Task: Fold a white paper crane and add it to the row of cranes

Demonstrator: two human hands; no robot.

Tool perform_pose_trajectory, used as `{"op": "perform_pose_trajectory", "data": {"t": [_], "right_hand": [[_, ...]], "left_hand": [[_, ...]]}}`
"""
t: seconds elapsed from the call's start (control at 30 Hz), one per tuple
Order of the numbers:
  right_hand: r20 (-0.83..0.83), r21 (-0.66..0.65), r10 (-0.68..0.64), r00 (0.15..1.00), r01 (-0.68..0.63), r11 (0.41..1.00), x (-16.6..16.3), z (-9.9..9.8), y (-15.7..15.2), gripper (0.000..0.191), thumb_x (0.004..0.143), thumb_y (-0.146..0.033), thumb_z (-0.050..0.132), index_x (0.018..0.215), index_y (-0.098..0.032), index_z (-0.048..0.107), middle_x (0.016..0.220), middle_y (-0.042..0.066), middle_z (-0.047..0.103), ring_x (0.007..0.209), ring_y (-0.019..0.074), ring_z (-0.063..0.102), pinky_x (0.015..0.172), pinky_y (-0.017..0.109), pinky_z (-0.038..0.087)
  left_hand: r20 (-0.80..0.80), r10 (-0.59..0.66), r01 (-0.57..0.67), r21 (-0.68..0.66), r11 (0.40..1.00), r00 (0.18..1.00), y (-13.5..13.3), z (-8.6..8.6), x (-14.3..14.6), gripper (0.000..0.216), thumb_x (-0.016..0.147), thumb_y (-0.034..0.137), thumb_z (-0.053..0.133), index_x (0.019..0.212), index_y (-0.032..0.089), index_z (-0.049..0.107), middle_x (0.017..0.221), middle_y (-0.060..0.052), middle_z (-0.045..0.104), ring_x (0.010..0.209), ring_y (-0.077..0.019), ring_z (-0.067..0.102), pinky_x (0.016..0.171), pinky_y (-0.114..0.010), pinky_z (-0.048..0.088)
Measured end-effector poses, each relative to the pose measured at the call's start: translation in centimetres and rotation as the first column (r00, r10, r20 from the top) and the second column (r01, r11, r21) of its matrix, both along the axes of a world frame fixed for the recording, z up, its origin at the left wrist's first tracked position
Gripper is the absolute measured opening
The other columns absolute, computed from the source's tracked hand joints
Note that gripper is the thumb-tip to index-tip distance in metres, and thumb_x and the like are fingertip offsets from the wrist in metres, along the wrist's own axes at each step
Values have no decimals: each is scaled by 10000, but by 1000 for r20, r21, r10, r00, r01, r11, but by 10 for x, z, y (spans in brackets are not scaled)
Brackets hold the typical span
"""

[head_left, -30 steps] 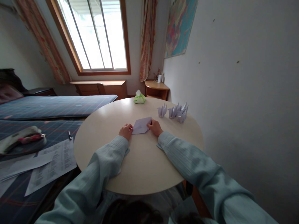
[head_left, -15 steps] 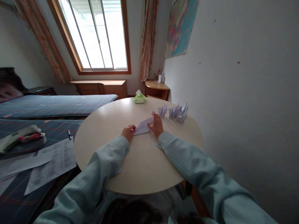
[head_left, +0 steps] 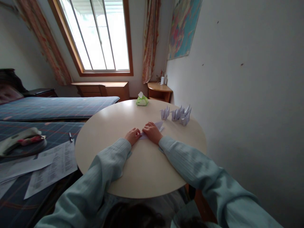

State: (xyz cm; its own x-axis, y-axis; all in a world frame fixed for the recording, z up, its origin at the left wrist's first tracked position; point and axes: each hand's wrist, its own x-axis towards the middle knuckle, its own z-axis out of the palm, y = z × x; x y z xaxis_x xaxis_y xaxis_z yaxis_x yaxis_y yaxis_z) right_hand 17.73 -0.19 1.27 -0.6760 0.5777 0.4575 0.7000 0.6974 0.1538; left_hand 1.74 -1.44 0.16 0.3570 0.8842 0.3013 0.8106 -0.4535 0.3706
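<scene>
On my far left, a plaid-covered bed is carrying a pale bundle with a red part, whose exact nature I cannot tell, and just right of it some printed sheets are lying spread near the bed's edge, with a dark pen resting at their upper end. Next, the round, cream-coloured desk is standing in front of me. My left hand is bending its fingers at the left end of a folded paper; I cannot tell whether they are pinching it. Beyond my hands, a green tissue pack is sitting by the far rim. The folded paper is lying on the desk, its right end showing past my right hand, which is resting across its middle, palm down, fingers bent and covering much of it; whether they are gripping it I cannot tell. Further right, one paper crane is standing alone, and just beside it a cluster of cranes is crowding together near the desk's right rim.
</scene>
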Motion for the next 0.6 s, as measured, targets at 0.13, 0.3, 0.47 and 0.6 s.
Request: {"op": "perform_pose_trajectory", "data": {"t": [0.13,0.3,0.47,0.6], "right_hand": [[-2,38,51,999,-51,998,1,4,-2,160,783,-187,441,766,-157,597,779,48,587,921,179,417,924,340,196],[42,40,70,997,-71,997,-3,6,-6,156,786,-194,436,776,-154,586,806,52,568,904,183,410,860,332,243],[85,5,71,994,-72,997,-5,7,-9,153,787,-193,432,835,-148,569,815,58,559,827,184,425,746,304,294],[108,-35,51,993,-48,998,-5,7,-8,151,782,-170,430,843,-144,567,825,63,559,818,180,433,738,296,290]], "left_hand": [[-48,26,-28,-30,999,999,-4,6,2,104,731,254,458,746,172,520,674,-8,507,606,-116,479,589,-237,385],[-42,51,-53,-38,998,998,-4,5,4,52,716,183,442,730,172,491,698,-13,514,618,-117,479,592,-234,381],[-28,29,-28,9,1000,999,-3,2,4,74,691,132,429,721,177,479,746,-16,519,639,-112,485,611,-226,386],[-12,16,-16,4,1000,1000,-3,1,4,85,707,144,419,723,176,497,749,-13,515,601,-99,477,605,-222,392]]}}
